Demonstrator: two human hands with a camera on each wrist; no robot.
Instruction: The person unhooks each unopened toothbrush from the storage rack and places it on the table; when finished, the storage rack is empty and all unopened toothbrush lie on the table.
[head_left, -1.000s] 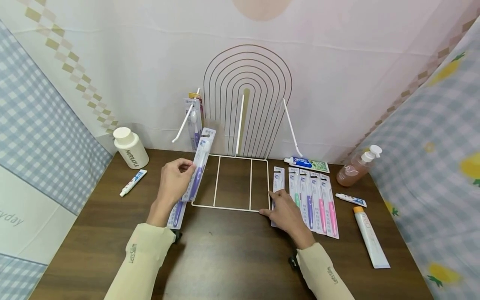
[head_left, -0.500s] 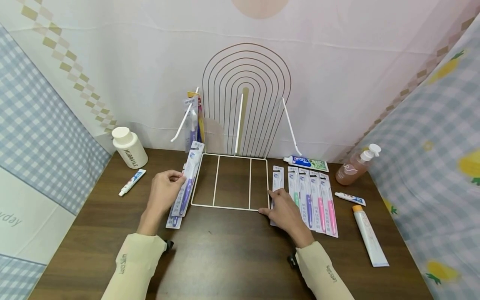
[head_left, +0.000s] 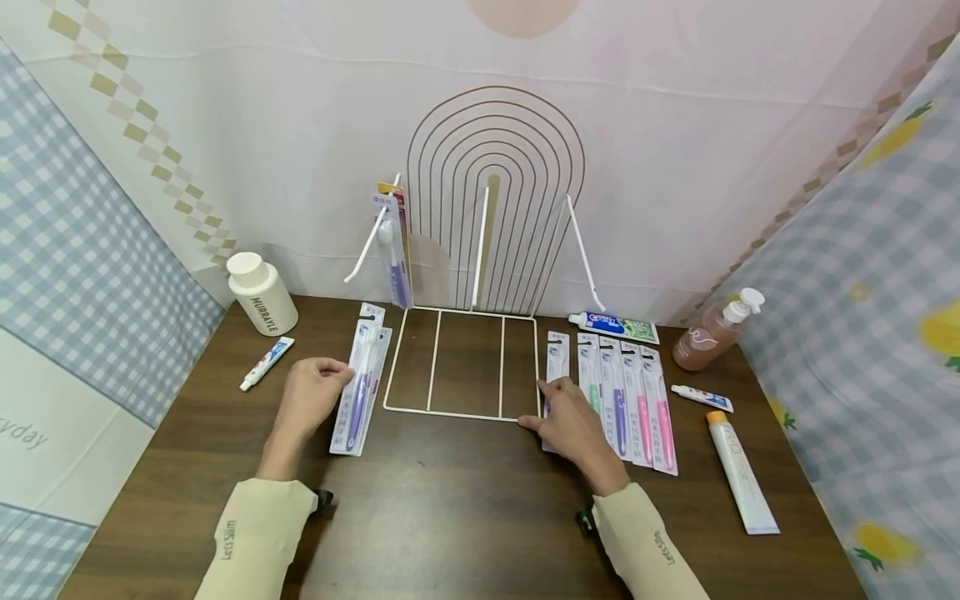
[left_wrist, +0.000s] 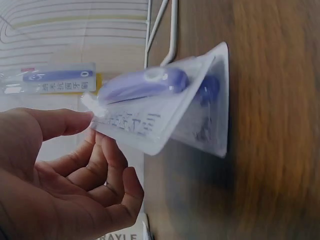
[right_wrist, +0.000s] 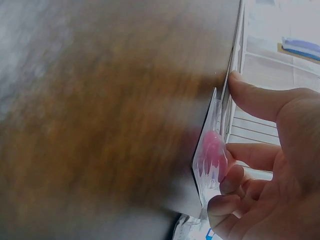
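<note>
Watching the feeds from my end: the purple toothbrush pack [head_left: 360,392] looks very light to me, just a brush in clear plastic on a printed card. I'd expect the card to be springy and the plastic a bit slick, so squeezing hard could crease it. Best hold, imo, is the long edge around mid-length, away from the raised handle.

That's pretty much where my left hand [head_left: 309,390] has it: thumb and fingers pinching the left edge, most of the pack sticking out to the right of the tips. It lies over a second pack [head_left: 381,354], and the left wrist view shows a wedge of space between the two at the handle end, though it's blurry there.

My right hand [head_left: 568,421] holds the near right corner of the wire rack [head_left: 502,367] between thumb and forefinger, partly over another toothbrush pack [head_left: 557,354] on the table [head_left: 442,508].
</note>
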